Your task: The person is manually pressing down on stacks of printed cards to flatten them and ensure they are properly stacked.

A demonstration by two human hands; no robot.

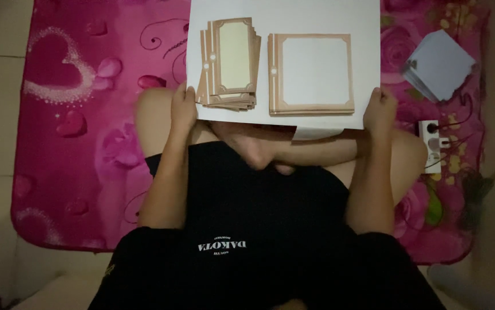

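White sheet (285,14) bears two brown-bordered card stacks, gripped by both hands.

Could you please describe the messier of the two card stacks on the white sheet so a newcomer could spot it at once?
Start at the large white sheet that the left hand and right hand hold by its near corners. On it lie two stacks of tan-bordered cards. The fanned stack is nearest the left hand, narrower, cream-centred and splayed, unlike the square stack.
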